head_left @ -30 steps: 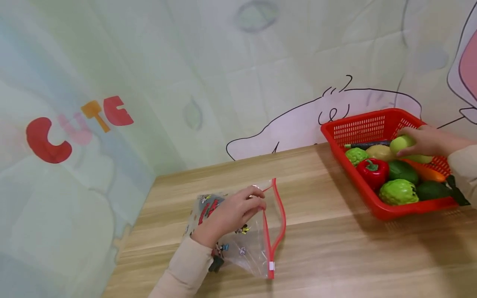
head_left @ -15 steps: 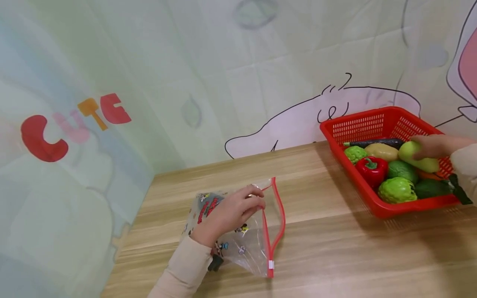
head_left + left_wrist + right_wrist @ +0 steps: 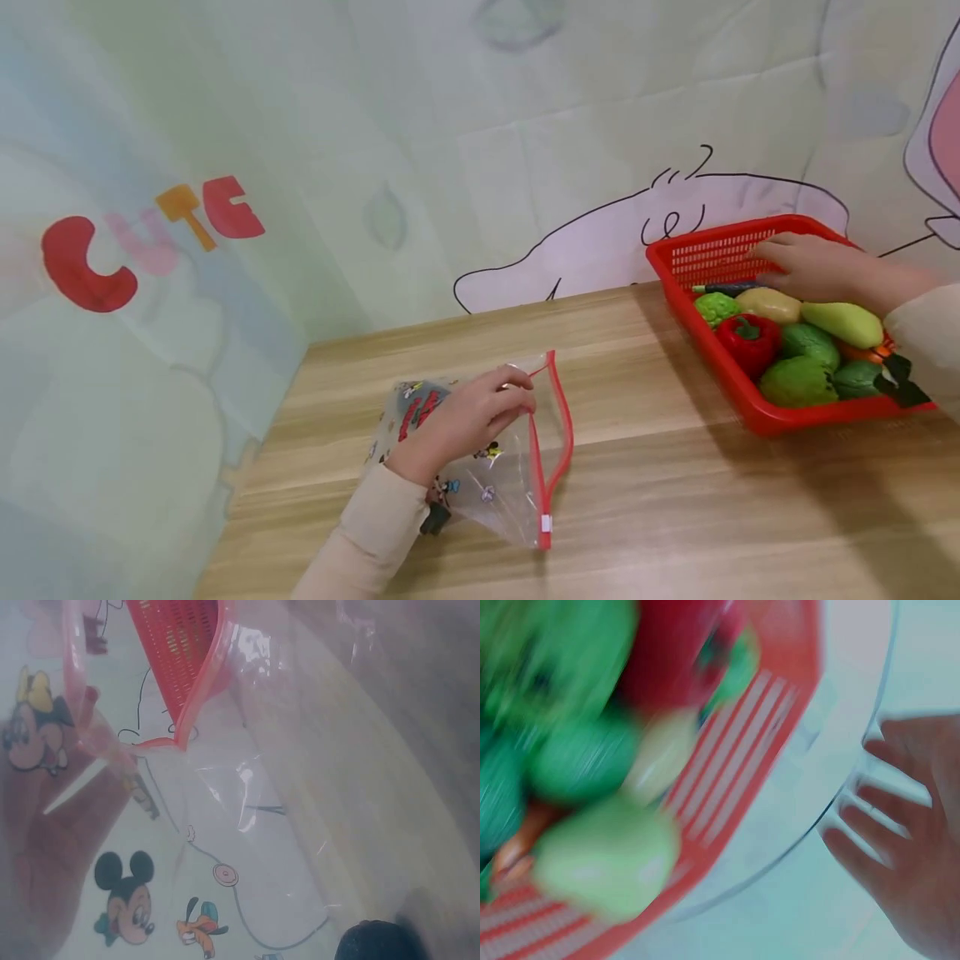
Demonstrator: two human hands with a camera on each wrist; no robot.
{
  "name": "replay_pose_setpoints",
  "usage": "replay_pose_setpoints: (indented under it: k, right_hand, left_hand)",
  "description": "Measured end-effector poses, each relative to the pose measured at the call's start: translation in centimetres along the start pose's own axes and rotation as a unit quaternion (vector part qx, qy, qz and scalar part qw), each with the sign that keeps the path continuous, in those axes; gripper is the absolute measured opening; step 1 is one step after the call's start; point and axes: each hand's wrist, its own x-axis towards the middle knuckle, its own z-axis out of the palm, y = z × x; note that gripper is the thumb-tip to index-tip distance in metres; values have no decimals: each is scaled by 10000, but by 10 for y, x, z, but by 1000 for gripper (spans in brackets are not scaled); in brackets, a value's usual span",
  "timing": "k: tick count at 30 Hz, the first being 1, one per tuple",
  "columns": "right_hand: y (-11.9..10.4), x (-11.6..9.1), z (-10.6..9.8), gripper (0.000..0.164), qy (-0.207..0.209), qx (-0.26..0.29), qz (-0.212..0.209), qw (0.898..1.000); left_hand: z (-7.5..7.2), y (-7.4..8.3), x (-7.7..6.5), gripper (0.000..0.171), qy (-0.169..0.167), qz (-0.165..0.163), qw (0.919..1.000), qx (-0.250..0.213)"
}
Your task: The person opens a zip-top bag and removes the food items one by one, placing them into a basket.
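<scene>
My left hand (image 3: 472, 412) pinches the rim of a clear zip bag (image 3: 510, 492) printed with cartoon characters. Its red-edged mouth gapes towards the right, and a white slider sits at the near end. Over the back of a red basket (image 3: 738, 392) hovers my right hand (image 3: 821, 262), fingers spread and holding nothing. Just below that hand lies a pale green pear-shaped fruit or gourd (image 3: 843, 323). Beside it are a potato-like tan piece (image 3: 768, 306), a red bell pepper (image 3: 750, 340) and a dark eggplant-like piece (image 3: 723, 289), partly covered by the hand.
Several green pieces fill the basket's near side, among them a bumpy one (image 3: 798, 382). The wooden table (image 3: 622, 500) stretches between bag and basket. A printed cloth backdrop (image 3: 405, 142) rises behind the table. A dark strap (image 3: 902, 382) hangs from the right wrist.
My right hand has let go of the pale green pear-shaped piece, which now lies in the basket, and has moved up and left. My left hand stays at the bag's rim.
</scene>
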Motion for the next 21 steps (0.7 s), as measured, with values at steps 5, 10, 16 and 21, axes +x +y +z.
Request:
replay_pose_setpoints:
  k: [5,10,16,21]
  right_hand:
    - [-81,-5,-4,27,1303,-348,-293,9904]
    - [-136,-8,9,13,829,-240,-1438,9858]
    - [-182,1,51,16,-538,420,-2861,9558]
    - [-227,15,96,21,110,-73,-3843,9231]
  left_hand:
    - [1,-2,2,10,29,40,10000,51]
    - [-1,-2,1,11,31,3,10000,-14]
    - [-1,-1,3,10,79,224,9997,-79]
    - [1,-4,1,12,239,568,9979,-181]
